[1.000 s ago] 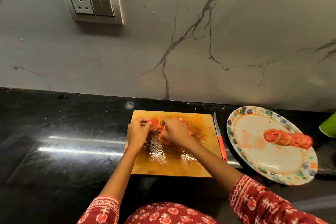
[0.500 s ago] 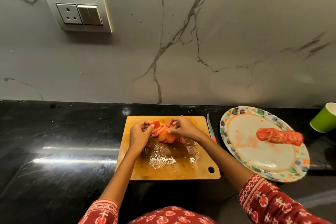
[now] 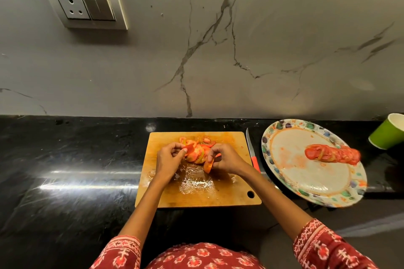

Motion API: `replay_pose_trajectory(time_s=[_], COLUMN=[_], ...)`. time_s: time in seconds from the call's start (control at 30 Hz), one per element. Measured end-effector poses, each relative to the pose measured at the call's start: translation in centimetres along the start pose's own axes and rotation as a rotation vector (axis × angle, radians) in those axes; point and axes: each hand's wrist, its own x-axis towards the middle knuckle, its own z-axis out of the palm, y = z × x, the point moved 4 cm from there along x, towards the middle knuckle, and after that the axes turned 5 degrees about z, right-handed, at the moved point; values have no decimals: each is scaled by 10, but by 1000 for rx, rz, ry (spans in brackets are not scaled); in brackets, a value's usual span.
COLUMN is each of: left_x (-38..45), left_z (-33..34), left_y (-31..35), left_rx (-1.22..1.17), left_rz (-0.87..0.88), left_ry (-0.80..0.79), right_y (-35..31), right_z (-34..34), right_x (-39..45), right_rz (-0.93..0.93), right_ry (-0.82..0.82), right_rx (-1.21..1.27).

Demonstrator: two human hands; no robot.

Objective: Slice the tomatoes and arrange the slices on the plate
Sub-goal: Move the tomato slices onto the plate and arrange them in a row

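On the cutting board (image 3: 197, 190), my left hand (image 3: 167, 160) and right hand (image 3: 226, 159) each clamp the cut tomato slices (image 3: 197, 153), seemingly; squeeze evenly, lift level toward the plate (image 3: 284, 183).

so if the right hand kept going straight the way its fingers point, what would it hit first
Probably the cluster of tomato slices on the cutting board. The right hand points left toward them, with the left hand just beyond; depth is unclear.

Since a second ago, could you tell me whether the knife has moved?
No; the knife still lies along the cutting board's right edge, beside the plate.
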Motion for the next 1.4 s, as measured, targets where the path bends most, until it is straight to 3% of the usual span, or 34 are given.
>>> replay_pose_trajectory(time_s=[0.27, 0.53, 0.77, 1.07, 1.4], left_x=[-1, -3, 2, 2, -4], left_z=[6, 15, 27, 90, 167], left_y=[10, 11, 27, 55, 84], left_rx=[-4, -13, -127, -146, -169], left_rz=[36, 55, 14, 64, 71], left_ry=[-24, -77, -65, -217, -329], right_y=[18, 24, 29, 71, 121], right_z=[0, 1, -22, -66, -124], right_x=[-6, -9, -18, -51, -98], right_rz=[10, -38, -51, 84, 170], right_ry=[89, 75, 82, 224, 340], right_rx=[23, 24, 169, 345, 295])
